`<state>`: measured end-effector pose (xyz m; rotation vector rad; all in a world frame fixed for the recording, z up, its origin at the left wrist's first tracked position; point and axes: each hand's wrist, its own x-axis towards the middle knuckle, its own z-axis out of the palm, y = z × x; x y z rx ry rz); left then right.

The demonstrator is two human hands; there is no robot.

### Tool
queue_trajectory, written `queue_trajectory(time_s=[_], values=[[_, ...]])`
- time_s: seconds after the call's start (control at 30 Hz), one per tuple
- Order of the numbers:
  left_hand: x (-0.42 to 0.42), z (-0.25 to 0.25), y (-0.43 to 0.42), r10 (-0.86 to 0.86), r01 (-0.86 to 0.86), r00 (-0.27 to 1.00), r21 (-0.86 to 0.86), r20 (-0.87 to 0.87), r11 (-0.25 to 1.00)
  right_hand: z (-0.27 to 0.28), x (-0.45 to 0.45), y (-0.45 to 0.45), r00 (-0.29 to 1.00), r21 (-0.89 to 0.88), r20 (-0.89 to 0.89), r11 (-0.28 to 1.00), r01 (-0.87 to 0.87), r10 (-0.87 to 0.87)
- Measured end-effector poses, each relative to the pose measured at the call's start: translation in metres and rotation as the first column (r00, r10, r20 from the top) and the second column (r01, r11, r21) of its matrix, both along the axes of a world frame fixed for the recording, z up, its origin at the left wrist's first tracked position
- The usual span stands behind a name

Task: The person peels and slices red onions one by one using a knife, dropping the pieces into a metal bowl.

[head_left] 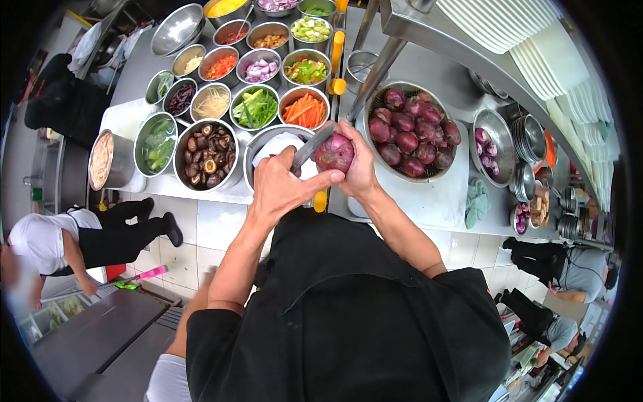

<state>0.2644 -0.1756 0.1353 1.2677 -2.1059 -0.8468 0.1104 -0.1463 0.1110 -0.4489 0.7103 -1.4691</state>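
Head view: the left hand [278, 184] is closed round the knife [312, 149], its thumb against the onion [334, 154], just toward 12 o'clock from centre. The right hand [362, 165] cups that onion from its 3 o'clock side; the onion-filled colander [388, 171] lies at 3 o'clock beyond.

We've got pale floor tiles [218, 221] below us, a grey stainless-steel counter [445, 60] ahead, a silver metal shelf [429, 25] overhead!

The knife [312, 148] was of smooth metal, the onion [333, 154] had slightly glossy skin, and the garment [395, 321] was of matt cloth.
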Motion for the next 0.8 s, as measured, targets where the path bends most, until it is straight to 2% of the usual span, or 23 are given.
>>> queue_trajectory(time_s=[0.1,0.27,0.37,0.47,0.57,0.67,0.77,0.8], values=[[-0.001,-0.003,-0.001,-0.014,0.013,1.0,-0.031,-0.012,0.999,0.006,0.006,0.005,0.997,0.078,-0.03,0.994,0.075,-0.073],[-0.002,-0.008,-0.002,-0.046,0.046,0.999,-0.086,-0.004,0.995,0.001,0.008,0.008,0.995,0.088,-0.036,0.991,0.096,-0.093],[-0.003,-0.018,0.003,-0.033,0.032,0.999,-0.055,-0.003,0.998,-0.007,0.007,0.005,0.993,-0.045,-0.027,0.992,0.117,-0.119],[-0.005,-0.032,0.011,0.012,-0.013,0.999,-0.037,-0.044,0.999,-0.006,0.011,0.005,0.967,-0.078,-0.177,0.982,0.173,-0.185],[-0.002,-0.034,0.015,0.0,-0.003,0.997,-0.041,-0.08,0.999,0.001,0.011,0.007,0.974,-0.072,-0.197,0.992,0.103,-0.116],[0.006,-0.03,0.012,-0.1,0.095,0.994,-0.112,-0.038,0.989,0.009,0.007,0.008,0.944,0.09,-0.323,0.995,-0.035,0.062],[0.008,-0.023,0.006,-0.179,0.169,0.983,-0.188,-0.042,0.968,0.02,0.005,0.008,0.914,0.21,-0.367,0.973,-0.097,0.171],[0.008,-0.022,0.006,-0.2,0.185,0.978,-0.209,-0.054,0.96,0.023,0.004,0.008,0.906,0.197,-0.384,0.974,-0.107,0.177]])
